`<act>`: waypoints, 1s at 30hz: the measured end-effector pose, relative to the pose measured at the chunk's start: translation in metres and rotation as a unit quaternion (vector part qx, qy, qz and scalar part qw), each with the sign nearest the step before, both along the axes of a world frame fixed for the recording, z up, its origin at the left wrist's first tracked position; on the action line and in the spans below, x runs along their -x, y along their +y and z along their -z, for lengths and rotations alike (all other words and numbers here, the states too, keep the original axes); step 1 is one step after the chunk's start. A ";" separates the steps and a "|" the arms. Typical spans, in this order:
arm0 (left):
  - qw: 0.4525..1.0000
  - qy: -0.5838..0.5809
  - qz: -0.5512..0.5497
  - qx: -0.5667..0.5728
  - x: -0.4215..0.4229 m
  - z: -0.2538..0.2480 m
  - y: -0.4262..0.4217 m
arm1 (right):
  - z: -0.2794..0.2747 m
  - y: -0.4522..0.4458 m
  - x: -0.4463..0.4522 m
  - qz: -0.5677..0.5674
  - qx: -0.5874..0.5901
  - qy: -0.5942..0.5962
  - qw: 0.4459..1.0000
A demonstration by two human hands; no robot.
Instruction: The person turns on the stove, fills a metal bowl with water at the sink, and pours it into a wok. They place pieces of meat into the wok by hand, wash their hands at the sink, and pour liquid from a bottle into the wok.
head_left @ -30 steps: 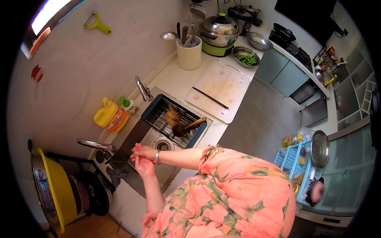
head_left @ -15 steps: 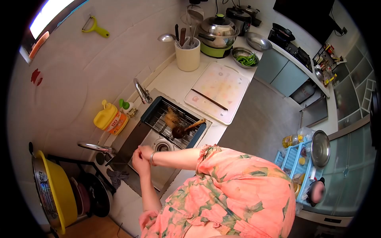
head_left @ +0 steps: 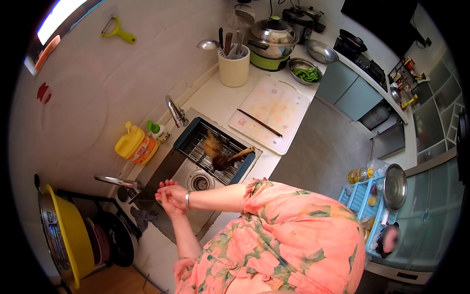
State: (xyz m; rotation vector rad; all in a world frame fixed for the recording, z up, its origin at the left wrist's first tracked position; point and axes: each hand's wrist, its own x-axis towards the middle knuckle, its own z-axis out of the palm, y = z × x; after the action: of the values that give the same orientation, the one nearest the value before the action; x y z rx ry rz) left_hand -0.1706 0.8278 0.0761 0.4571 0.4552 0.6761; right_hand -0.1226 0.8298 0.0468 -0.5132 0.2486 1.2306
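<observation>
Over the near part of the metal sink (head_left: 200, 215) my two hands touch, the right laid across the left. My left hand (head_left: 170, 205) comes up from below, its fingers stretched out and slightly curved. My right hand (head_left: 178, 191), with a silver bangle (head_left: 187, 200) at its wrist, has its fingers extended, partly overlapping the left. I see nothing held in either. Beside them are the drain (head_left: 200, 182) and a curved tap (head_left: 117, 181). A drying rack (head_left: 193, 125) in the sink holds a wooden-handled brush (head_left: 223, 161) and a tan fibrous scrubber (head_left: 212, 145).
A yellow detergent jug (head_left: 129, 142) and a second tap (head_left: 176, 112) stand behind the sink. A grey cloth (head_left: 143, 218) lies left of it. Right of it, a chopstick (head_left: 259, 122) rests on a cutting board (head_left: 289, 100). A yellow basin (head_left: 73, 235) stands at the left.
My hands have shifted slightly left, away from the drain. Their fingers, bunched together before, are now more spread. The view has moved a little; the objects around stay in place.
</observation>
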 end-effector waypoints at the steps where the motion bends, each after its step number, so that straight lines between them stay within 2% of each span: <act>1: 0.998 -0.038 0.030 -0.040 0.008 0.011 0.016 | -0.002 -0.007 0.004 0.007 0.000 -0.149 0.989; 2: 0.992 -0.075 0.059 -0.081 0.014 0.019 0.031 | -0.004 -0.016 0.009 0.013 0.000 -0.294 0.956; 3: 0.979 -0.150 0.134 -0.026 0.013 0.019 0.041 | -0.007 -0.026 0.011 0.018 -0.002 -0.433 0.901; 4: 0.979 -0.150 0.132 -0.026 0.014 0.028 0.053 | -0.008 -0.033 0.013 0.024 -0.005 -0.562 0.827; 5: 0.961 -0.213 0.176 -0.029 0.014 0.040 0.063 | -0.009 -0.036 0.014 0.031 -0.008 -0.678 0.734; 6: 0.936 -0.274 0.219 -0.031 0.017 0.053 0.070 | -0.010 -0.037 0.014 0.030 -0.007 -0.678 0.734; 7: 0.936 -0.274 0.220 -0.031 0.022 0.053 0.067 | -0.011 -0.037 0.013 0.012 -0.037 -0.652 0.757; 8: 0.984 -0.101 0.142 -0.042 0.027 0.053 0.062 | -0.013 -0.036 0.012 -0.007 -0.069 -0.624 0.778; 9: 0.994 0.077 0.058 -0.050 0.029 0.054 0.056 | -0.014 -0.036 0.005 -0.007 -0.070 -0.625 0.777; 10: 0.994 0.077 0.056 -0.051 0.024 0.054 0.048 | -0.018 -0.039 -0.007 -0.063 -0.010 -0.795 0.603; 11: 0.998 0.055 0.032 0.004 0.012 0.054 0.037 | -0.023 -0.040 -0.018 -0.114 0.052 -0.913 0.388; 12: 0.998 0.032 0.009 0.060 -0.002 0.054 0.023 | -0.028 -0.040 -0.028 -0.114 0.051 -0.913 0.388; 13: 0.993 0.012 -0.014 0.115 -0.014 0.052 0.007 | -0.035 -0.040 -0.036 -0.120 0.114 -0.933 0.319; 14: 0.988 0.055 0.026 0.143 -0.018 0.022 -0.015 | -0.040 -0.038 -0.037 -0.125 0.175 -0.945 0.246; 15: 0.986 0.067 0.042 0.146 -0.020 0.018 -0.022 | -0.034 -0.035 -0.037 -0.131 0.220 -0.936 0.241; 16: 0.987 0.071 0.045 0.137 -0.019 0.023 -0.018 | -0.034 -0.035 -0.031 -0.132 0.217 -0.936 0.242; 18: 0.990 0.090 0.032 0.108 -0.011 0.037 0.000 | -0.036 -0.038 -0.023 -0.073 0.168 -0.933 0.310; 19: 0.990 0.107 0.012 0.090 -0.003 0.050 0.017 | -0.030 -0.038 -0.017 -0.012 0.152 -0.917 0.368; 20: 0.989 0.128 -0.005 0.076 0.003 0.066 0.034 | -0.026 -0.039 -0.012 -0.020 0.141 -0.919 0.369; 21: 0.986 0.151 -0.026 0.062 0.010 0.087 0.053 | -0.022 -0.040 -0.003 -0.027 0.125 -0.817 0.562; 22: 0.986 0.144 -0.046 0.069 0.018 0.111 0.067 | -0.014 -0.037 0.009 -0.045 0.105 -0.675 0.729; 23: 0.993 0.070 -0.044 0.084 0.024 0.144 0.072 | 0.055 -0.002 0.015 -0.115 0.105 -0.549 0.821; 24: 0.994 -0.006 -0.049 0.094 0.026 0.165 0.080 | 0.048 -0.005 0.019 -0.082 -0.016 -0.391 0.917; 25: 0.990 -0.046 -0.119 0.054 0.013 0.132 0.051 | 0.017 -0.019 0.009 -0.070 -0.074 -0.232 0.967; 26: 0.986 -0.146 -0.077 0.036 0.002 0.060 0.017 | 0.021 -0.018 -0.007 -0.172 -0.086 -0.109 0.975; 27: 0.981 -0.175 -0.088 0.006 -0.004 0.056 0.010 | -0.024 -0.032 -0.015 -0.124 -0.063 -0.191 0.972; 28: 0.988 -0.133 -0.085 0.001 -0.005 0.034 0.004 | -0.003 -0.024 -0.019 -0.129 -0.126 -0.127 0.975; 29: 0.993 -0.087 -0.079 0.004 -0.004 0.012 -0.001 | -0.004 -0.021 -0.024 -0.146 -0.091 -0.153 0.973; 30: 0.993 -0.081 -0.081 0.004 -0.003 0.013 -0.003 | -0.006 -0.020 -0.027 -0.159 -0.057 -0.179 0.969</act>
State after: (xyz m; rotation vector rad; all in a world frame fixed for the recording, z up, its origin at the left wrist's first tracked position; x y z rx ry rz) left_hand -0.1681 0.8249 0.0632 0.3570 0.3433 0.8618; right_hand -0.0952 0.8101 0.0525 -0.6821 -0.2180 1.4267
